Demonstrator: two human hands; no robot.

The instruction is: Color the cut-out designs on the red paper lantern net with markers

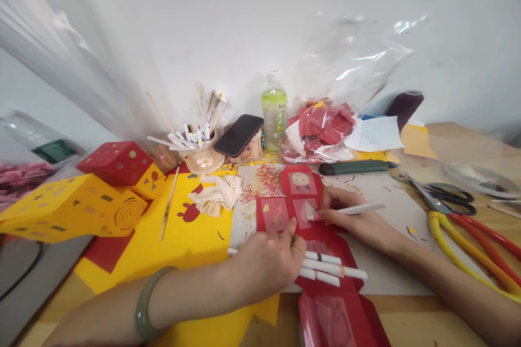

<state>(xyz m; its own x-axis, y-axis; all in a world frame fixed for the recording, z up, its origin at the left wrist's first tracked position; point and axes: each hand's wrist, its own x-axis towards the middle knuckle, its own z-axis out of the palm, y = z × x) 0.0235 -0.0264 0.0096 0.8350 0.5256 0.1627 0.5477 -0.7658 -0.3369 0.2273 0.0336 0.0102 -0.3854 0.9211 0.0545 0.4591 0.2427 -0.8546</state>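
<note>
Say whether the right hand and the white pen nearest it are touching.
Touching: the head view shows the white pen gripped in the right hand, one end sticking out rightward.

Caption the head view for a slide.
Right hand holds a white marker over red paper; left hand partly hides other markers.

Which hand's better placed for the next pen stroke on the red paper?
Probably the right hand: its fingers already hold a white pen at the red paper. The left hand lies over other white pens; its grip is unclear.
</note>
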